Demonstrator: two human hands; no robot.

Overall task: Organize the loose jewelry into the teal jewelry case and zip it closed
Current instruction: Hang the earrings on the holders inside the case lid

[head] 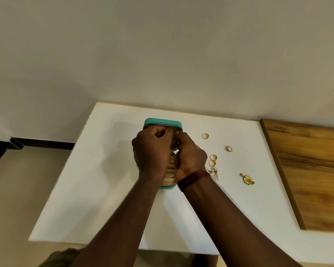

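Observation:
The teal jewelry case lies open on the white table, its lid half toward the wall. Cream ring rolls show in the near half. My left hand and my right hand hover together over the case, fingers curled. Their fingertips meet at a thin metallic piece of jewelry by the lid, and most of it is hidden. Loose on the table to the right are a gold ring, a second ring, two touching rings, triangular earrings and a gold pendant.
A wooden board lies along the right side of the table. A pale wall stands just behind the case. The table's left edge drops to the floor, where a dark baseboard runs.

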